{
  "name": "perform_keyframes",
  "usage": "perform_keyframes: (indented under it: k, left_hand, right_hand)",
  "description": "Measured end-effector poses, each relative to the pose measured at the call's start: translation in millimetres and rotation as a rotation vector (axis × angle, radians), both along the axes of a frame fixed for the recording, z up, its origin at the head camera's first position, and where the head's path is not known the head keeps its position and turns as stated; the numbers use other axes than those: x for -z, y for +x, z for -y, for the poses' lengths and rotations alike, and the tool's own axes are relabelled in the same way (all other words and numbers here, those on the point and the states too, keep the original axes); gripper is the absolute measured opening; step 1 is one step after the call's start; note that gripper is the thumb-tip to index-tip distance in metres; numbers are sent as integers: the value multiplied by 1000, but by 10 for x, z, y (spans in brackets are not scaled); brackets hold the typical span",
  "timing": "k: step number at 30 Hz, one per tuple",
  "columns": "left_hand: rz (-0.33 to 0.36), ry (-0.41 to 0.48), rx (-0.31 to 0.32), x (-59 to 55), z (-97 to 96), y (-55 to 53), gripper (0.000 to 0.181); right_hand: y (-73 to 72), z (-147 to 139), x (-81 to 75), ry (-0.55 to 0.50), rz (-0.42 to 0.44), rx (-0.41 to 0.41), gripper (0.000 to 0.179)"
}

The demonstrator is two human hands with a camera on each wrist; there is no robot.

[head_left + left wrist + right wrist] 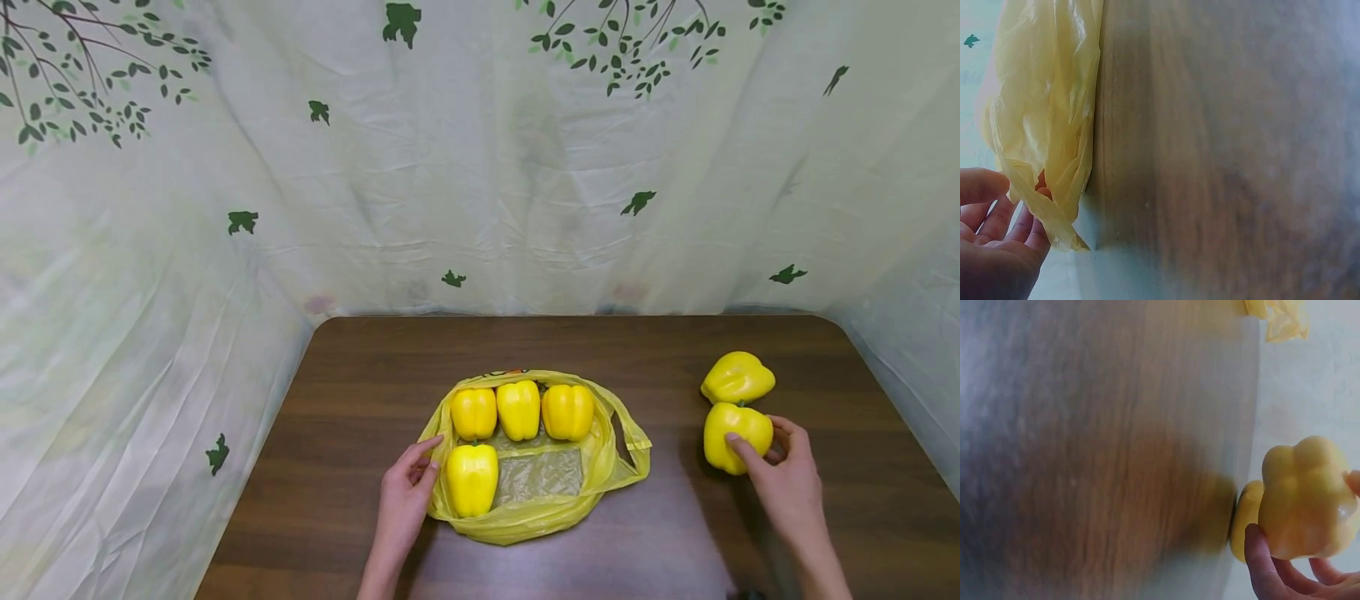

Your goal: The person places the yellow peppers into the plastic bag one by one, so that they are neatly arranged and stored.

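Observation:
My right hand (787, 479) grips a yellow bell pepper (731, 433), thumb on one side and fingers round the other. In the right wrist view this bell pepper (1304, 500) appears raised off the table. Just behind it another yellow bell pepper (738, 377) lies on its side. A yellow plastic bag (525, 525) sits wide open mid-table, with several yellow bell peppers (472, 479) inside: a row at the back and one at front left. My left hand (405, 492) holds the bag's left side; in the left wrist view its fingers (1025, 222) are at the handle loop.
The brown wooden table (337, 367) has rounded back corners. Behind it and at the sides hangs a pale curtain (525, 167) with printed leaves and branches. The bag's right handle (637, 450) flops out toward the right.

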State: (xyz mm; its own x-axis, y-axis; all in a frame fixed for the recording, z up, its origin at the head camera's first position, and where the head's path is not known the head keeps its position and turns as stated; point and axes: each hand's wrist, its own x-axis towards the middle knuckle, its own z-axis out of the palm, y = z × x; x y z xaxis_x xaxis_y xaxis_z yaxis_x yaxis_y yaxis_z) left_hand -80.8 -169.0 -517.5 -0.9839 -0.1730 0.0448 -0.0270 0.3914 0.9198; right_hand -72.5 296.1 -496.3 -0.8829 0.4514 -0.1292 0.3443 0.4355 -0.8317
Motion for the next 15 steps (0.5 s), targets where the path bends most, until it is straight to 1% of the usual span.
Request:
perform_keyframes:
  k: [2,4,8,9,11,15]
  left_hand:
    - [3,-1,4,-4,1,3,36]
    - [14,-8,10,-115,-36,27,36]
    - [12,-10,7,-113,-38,25,38]
    - [8,-17,8,-106,-38,22,38]
    - [-14,-19,11,9,1,-3,40]
    - [-34,-14,19,22,2,-4,42]
  right_hand:
    - [1,16,0,-11,2,-8,80]
    - [3,38,-3,-22,-2,-15,80]
    - [2,90,-9,-35,-12,-14,79]
    - [1,103,-9,-33,-15,-14,79]
    - [-4,123,2,-45,-23,-12,78]
    - [-15,148,32,-62,-42,-23,77]
